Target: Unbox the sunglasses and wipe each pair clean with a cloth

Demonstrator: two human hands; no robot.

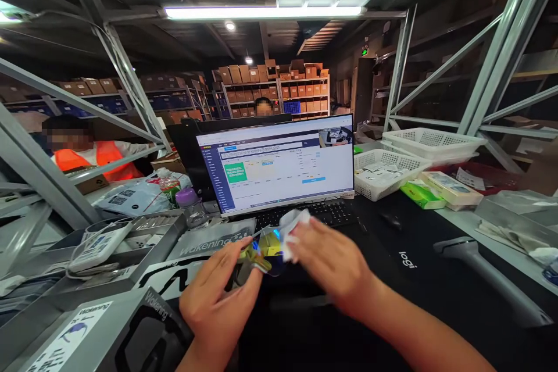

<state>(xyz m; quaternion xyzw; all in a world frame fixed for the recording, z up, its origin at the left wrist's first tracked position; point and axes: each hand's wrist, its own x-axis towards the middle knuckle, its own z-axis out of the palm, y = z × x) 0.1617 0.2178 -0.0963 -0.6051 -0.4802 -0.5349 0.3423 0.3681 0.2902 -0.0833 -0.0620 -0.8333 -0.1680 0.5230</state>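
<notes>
My left hand pinches a pair of glasses with a yellow-green frame and a tinted, mirrored lens, held over the black desk mat. My right hand grips a small white cloth and presses it against the lens from the right. Both hands are just in front of the black keyboard and the lit computer monitor.
Grey "Wakening" boxes and packets lie at the left. White plastic baskets, green and cream packs, a mouse and a grey handheld scanner sit at the right. A person in an orange vest is behind the metal racking at left.
</notes>
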